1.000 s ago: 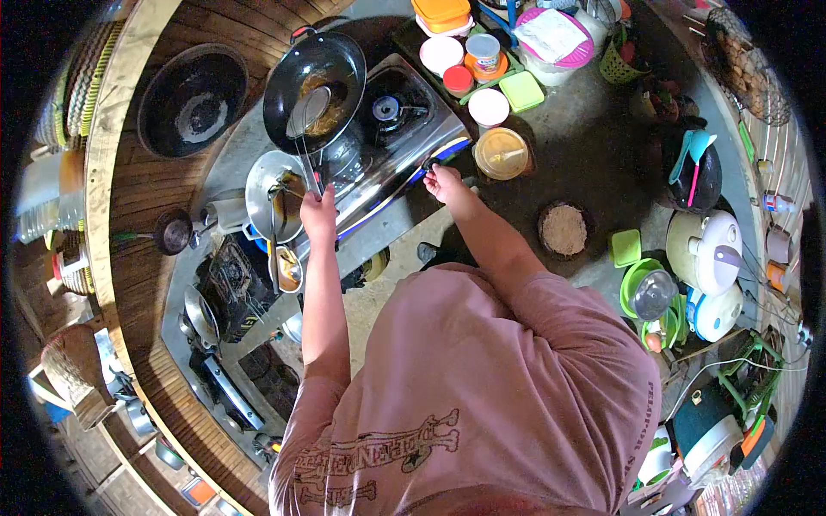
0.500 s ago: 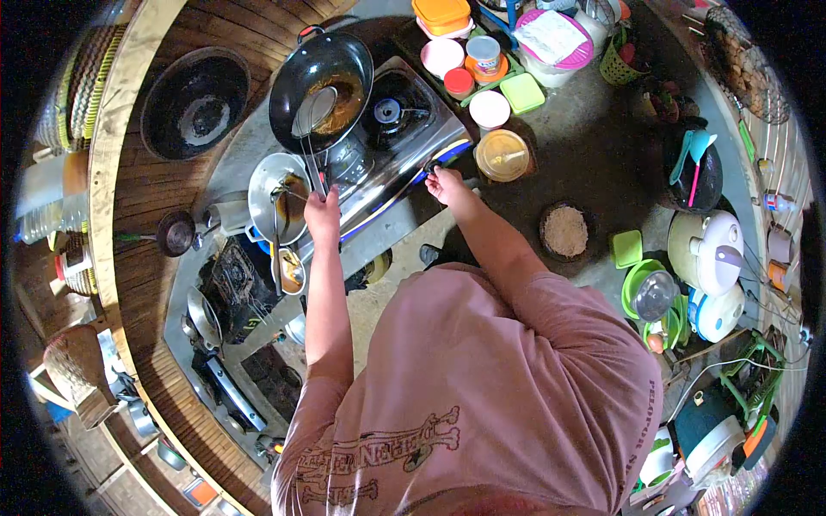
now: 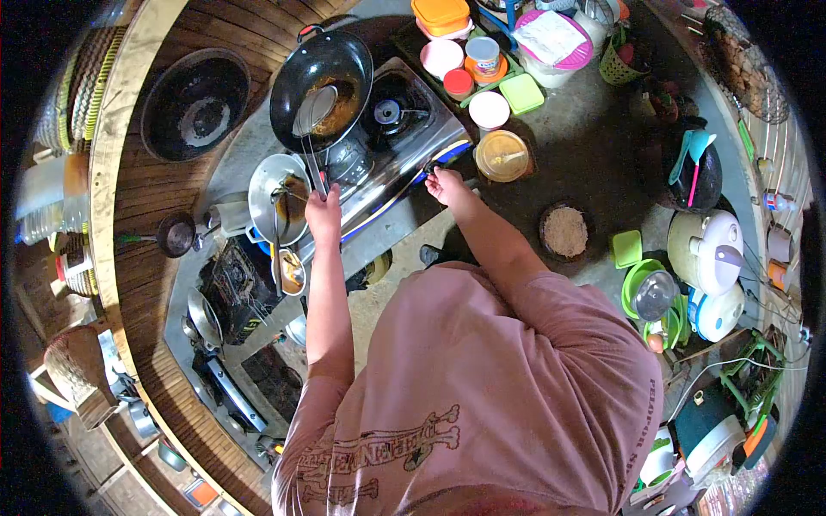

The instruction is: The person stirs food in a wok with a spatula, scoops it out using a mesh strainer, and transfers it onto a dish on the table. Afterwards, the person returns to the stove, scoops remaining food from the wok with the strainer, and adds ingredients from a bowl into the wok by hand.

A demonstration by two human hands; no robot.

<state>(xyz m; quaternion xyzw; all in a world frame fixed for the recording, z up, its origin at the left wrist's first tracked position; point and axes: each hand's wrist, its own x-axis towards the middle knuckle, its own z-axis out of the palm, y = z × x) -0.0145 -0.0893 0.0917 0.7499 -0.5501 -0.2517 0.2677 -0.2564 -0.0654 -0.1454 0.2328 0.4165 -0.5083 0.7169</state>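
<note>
My left hand point(image 3: 323, 213) is closed round the red and metal handle of a wire strainer point(image 3: 317, 105). The strainer's round mesh lies inside a black wok point(image 3: 294, 70), over brown oily liquid. Below the wok, a metal bowl point(image 3: 262, 191) holds dark liquid and a long-handled utensil. My right hand point(image 3: 445, 186) is at the front edge of the gas stove point(image 3: 430, 129), its fingers pinched on a small dark part that I cannot make out. The stove's right burner point(image 3: 387, 112) is uncovered, and no flame shows there.
Lidded tubs point(image 3: 489, 109) and a yellowish container point(image 3: 502, 156) stand right of the stove. A bowl of pale powder point(image 3: 564, 230) is farther right. Near the right edge is a white-lidded cooker point(image 3: 719, 249). A large black pan point(image 3: 168, 103) lies at the upper left.
The view has shifted slightly, and the wok and strainer appear a little farther right. Both hands keep their hold.
</note>
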